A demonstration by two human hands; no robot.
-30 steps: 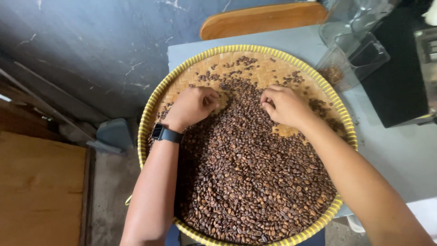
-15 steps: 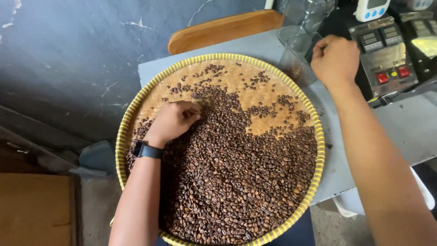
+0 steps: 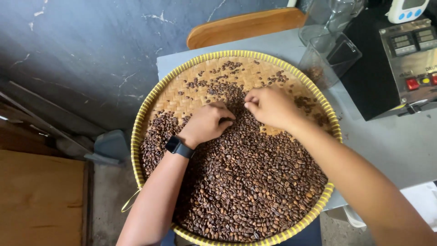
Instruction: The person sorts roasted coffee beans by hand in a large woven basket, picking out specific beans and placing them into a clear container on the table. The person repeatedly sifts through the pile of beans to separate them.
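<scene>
The head view looks straight down on a heap of dark roasted coffee beans (image 3: 241,182) lying in a round woven tray with a yellow rim (image 3: 136,150), which sits on a grey bench (image 3: 391,146). The beans fill the tray from about three o'clock round through six to nine o'clock, while the part toward twelve o'clock shows bare weave with only scattered beans; judging by that, a small share of the tray has been picked through or cleared and most of the heap is left to go over. Both hands work at the upper edge of the heap, near the tray's centre. The left hand (image 3: 207,123), with a dark watch (image 3: 178,147) on its wrist, rests palm-down on the beans with fingers curled in, touching them; whether it grips any cannot be told. The right hand (image 3: 271,107), just beside it at about two o'clock from it, has thumb and fingertips drawn together in a pinch over the beans, though what lies between them is too small to make out. Beyond the tray, at one o'clock, stands a clear plastic container (image 3: 327,59), at two o'clock a dark machine with buttons and small displays (image 3: 400,68), and at twelve o'clock a wooden chair back (image 3: 246,27).
</scene>
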